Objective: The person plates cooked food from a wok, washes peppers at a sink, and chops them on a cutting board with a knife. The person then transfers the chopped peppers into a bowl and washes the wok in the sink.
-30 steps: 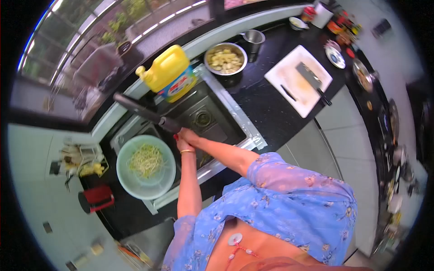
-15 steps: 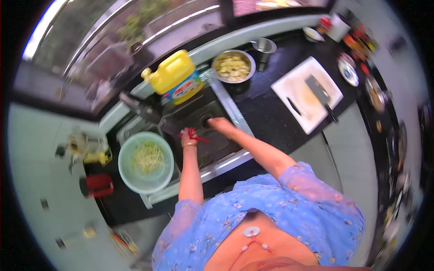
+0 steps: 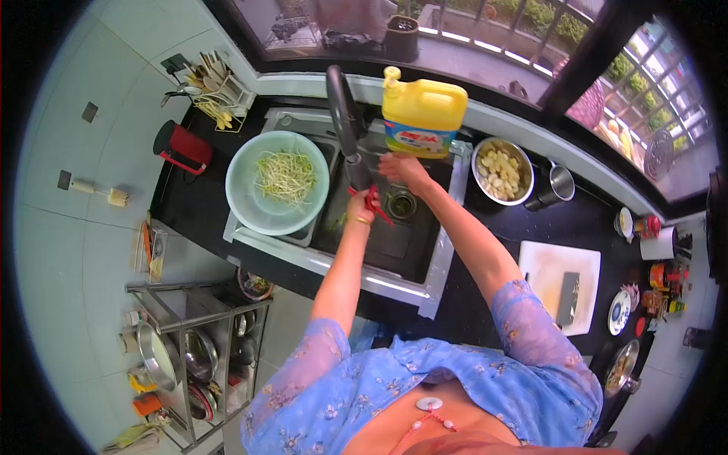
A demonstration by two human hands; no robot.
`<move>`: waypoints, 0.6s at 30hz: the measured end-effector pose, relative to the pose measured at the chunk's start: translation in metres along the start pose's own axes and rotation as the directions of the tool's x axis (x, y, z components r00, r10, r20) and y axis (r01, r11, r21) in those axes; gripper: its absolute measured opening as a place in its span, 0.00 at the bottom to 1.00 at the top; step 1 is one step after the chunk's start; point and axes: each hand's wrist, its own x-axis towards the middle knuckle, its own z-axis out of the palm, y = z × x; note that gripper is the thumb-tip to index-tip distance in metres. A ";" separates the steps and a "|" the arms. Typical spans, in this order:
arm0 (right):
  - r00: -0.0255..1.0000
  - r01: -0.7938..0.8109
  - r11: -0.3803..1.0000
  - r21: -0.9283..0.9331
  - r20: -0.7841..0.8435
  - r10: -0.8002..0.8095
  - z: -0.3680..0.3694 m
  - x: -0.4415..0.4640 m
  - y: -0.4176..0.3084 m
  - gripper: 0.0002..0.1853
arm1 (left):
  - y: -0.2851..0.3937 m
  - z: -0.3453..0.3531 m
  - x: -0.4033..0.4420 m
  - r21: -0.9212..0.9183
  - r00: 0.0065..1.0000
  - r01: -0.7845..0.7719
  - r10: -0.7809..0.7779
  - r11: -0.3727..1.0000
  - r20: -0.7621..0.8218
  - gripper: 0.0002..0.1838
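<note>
My left hand (image 3: pixel 362 206) is closed around several thin red chili peppers (image 3: pixel 373 199), whose ends stick out to the right. It is over the dark sink (image 3: pixel 387 250), right below the head of the black faucet (image 3: pixel 346 121). To its right, my right hand (image 3: pixel 404 170) reaches in over the sink with loosely bent fingers pointing at the faucet. Nothing shows in that hand. Close below it lies the round drain (image 3: pixel 400 203). A pale green basin (image 3: pixel 277 220) of bean sprouts (image 3: pixel 287 178) stands on the sink's left part.
A yellow detergent jug (image 3: pixel 425 114) stands behind the sink. To the right are a metal bowl of peeled, pale pieces (image 3: pixel 502 174), a metal cup (image 3: pixel 560 184), and a white cutting board (image 3: pixel 538 265) with a cleaver (image 3: pixel 569 296). Left, a utensil rack (image 3: pixel 216 87) stands by the wall.
The view has turned and shifted. My right hand has moved from over the drain up toward the faucet. My left hand still holds the red chili peppers, now under the faucet head.
</note>
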 end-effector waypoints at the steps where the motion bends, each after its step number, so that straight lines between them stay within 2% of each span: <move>1: 0.998 0.045 0.999 0.006 0.043 -0.045 0.014 0.022 -0.008 0.18 | 0.000 -0.005 -0.001 -0.003 1.000 0.003 -0.003 1.000 -0.012 0.07; 2: 0.998 0.047 0.999 -0.001 0.046 -0.047 0.027 0.043 -0.015 0.18 | -0.001 -0.010 -0.002 -0.006 1.000 0.009 -0.009 1.000 -0.024 0.08; 4: 0.967 0.098 0.977 -0.191 0.252 -0.048 0.050 0.087 -0.023 0.23 | 0.000 -0.019 -0.004 0.002 1.000 0.011 -0.011 1.000 -0.005 0.08; 5: 0.968 0.094 0.977 -0.190 0.246 -0.045 0.060 0.105 -0.021 0.23 | 0.000 -0.025 -0.007 0.018 1.000 0.019 -0.019 1.000 0.005 0.09; 7: 0.881 0.031 0.999 -0.021 0.472 -0.017 0.069 0.147 -0.007 0.26 | 0.005 -0.016 -0.026 0.034 0.999 0.034 -0.034 0.999 -0.013 0.07; 8: 0.888 0.031 0.999 -0.020 0.460 -0.019 0.079 0.162 -0.008 0.26 | 0.008 -0.012 -0.034 0.047 0.999 0.043 -0.041 0.998 -0.033 0.04; 9: 0.932 0.082 0.957 -0.278 0.363 0.026 0.090 0.177 -0.011 0.26 | 0.010 -0.013 -0.037 0.053 0.998 0.057 -0.056 0.997 -0.029 0.04; 11: 0.972 0.089 0.851 -0.517 0.232 0.039 0.105 0.193 -0.011 0.26 | 0.014 -0.017 -0.041 0.065 0.995 0.092 -0.090 0.994 -0.036 0.05; 13: 0.966 0.200 0.931 -0.306 0.223 -0.134 0.109 0.192 -0.010 0.26 | 0.017 -0.018 -0.049 0.117 0.995 0.089 -0.084 0.989 -0.050 0.05; 14: 0.962 0.187 0.970 -0.158 0.229 -0.148 0.108 0.185 -0.009 0.23 | 0.016 -0.018 -0.054 0.159 0.996 0.069 -0.059 0.985 -0.064 0.05; 15: 0.958 0.176 0.984 -0.008 0.230 -0.170 0.106 0.174 -0.014 0.21 | 0.015 -0.020 -0.057 0.170 0.995 0.096 -0.087 0.981 -0.057 0.05; 17: 0.927 0.166 0.941 0.296 0.279 -0.251 0.083 0.174 0.010 0.17 | 0.013 -0.027 -0.063 0.224 0.994 0.070 -0.048 0.972 -0.103 0.05; 18: 0.954 0.207 0.974 0.088 0.204 -0.221 0.067 0.154 0.012 0.16 | 0.010 -0.033 -0.065 0.258 0.994 0.056 -0.029 0.965 -0.106 0.05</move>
